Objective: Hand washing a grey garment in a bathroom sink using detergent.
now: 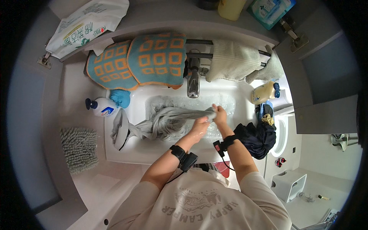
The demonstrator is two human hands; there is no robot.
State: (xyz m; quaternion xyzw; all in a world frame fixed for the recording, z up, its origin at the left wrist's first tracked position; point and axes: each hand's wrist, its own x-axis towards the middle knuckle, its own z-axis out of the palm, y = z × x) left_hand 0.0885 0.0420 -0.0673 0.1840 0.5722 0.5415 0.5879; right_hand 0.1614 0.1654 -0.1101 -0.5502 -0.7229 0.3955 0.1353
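Note:
A wet light-grey garment (pixel 172 119) lies twisted in the soapy water (pixel 227 105) of a white washbasin (pixel 138 152). One end of it is stretched to the right between my hands. My left hand (pixel 200 128) grips this end from the near side, with suds on the skin. Just to its right, my right hand (pixel 220 115) is closed around the tip of the same cloth. The opposite end of the garment, with a dark-edged band, drapes over the basin's left rim. Above the water stands a chrome faucet (pixel 193 83).
A white pump bottle (pixel 105 107) and blue mesh ball (pixel 120 98) stand left. A cream bottle (pixel 261 93) and dark clothes (pixel 254 139) rest on the right rim. A patterned towel (pixel 156 59) and pale cloth (pixel 234 60) hang behind, below a shelf (pixel 172 14).

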